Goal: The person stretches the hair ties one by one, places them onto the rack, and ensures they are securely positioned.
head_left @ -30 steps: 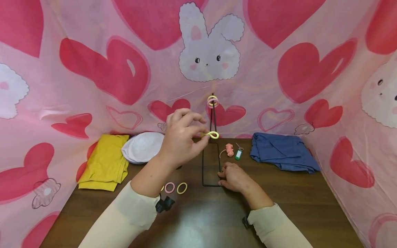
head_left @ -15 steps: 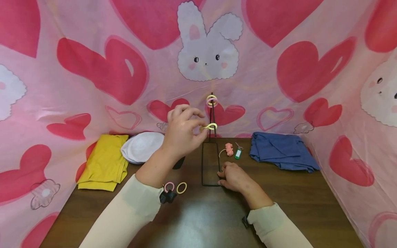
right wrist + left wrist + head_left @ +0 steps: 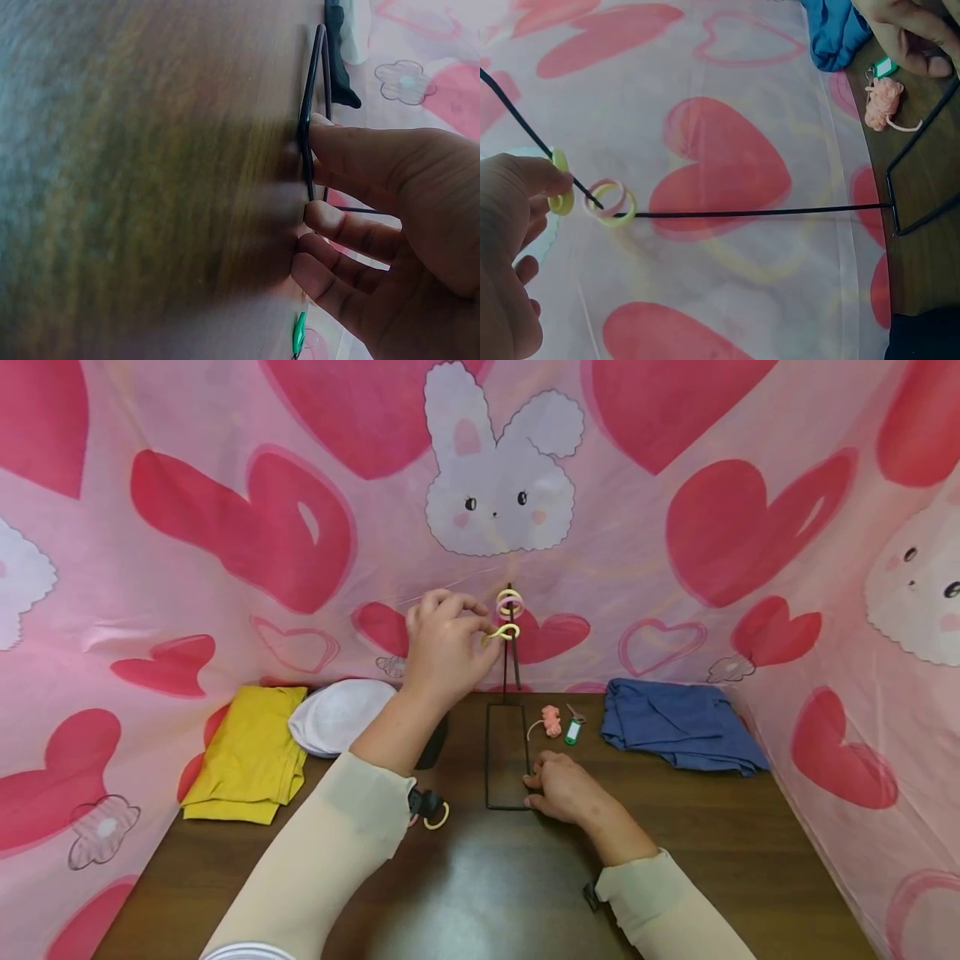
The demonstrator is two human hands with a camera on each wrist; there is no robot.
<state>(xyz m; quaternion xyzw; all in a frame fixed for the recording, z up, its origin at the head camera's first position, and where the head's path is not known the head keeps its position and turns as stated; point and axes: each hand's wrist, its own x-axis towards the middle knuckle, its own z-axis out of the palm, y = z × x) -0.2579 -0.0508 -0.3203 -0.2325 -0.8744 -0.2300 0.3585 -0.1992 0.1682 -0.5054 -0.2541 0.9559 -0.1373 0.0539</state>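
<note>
Left hand (image 3: 442, 647) raised, thumb and fingers pinching a yellow hair ring (image 3: 503, 632) just beside the upright black rod (image 3: 513, 652) of the wire stand. Right hand (image 3: 564, 787) low on the bench (image 3: 712, 835), fingers curled against the near right corner of the stand's rectangular base frame (image 3: 489, 760); in the right wrist view the fingertips press on the wire.

Key relation: rod's long axis runs vertical, its tip above the held ring. The ring lies to the right of the left hand's fingers, at the rod and a little below the tip. Left hand is the nearer one; right hand sits well below at the base. In the left wrist view the held ring lies just short of the tip, not visibly threaded on.

Already on the rod near the top: a pink ring and yellow ring pair (image 3: 512, 603), touching each other.

No true containers in view. On the bench: yellow ring (image 3: 440, 819) partly behind the left sleeve, yellow cloth (image 3: 251, 752), white cap (image 3: 337, 718), pink cord bundle (image 3: 552, 720), green key tag (image 3: 573, 729), blue cloth (image 3: 678, 725).
</note>
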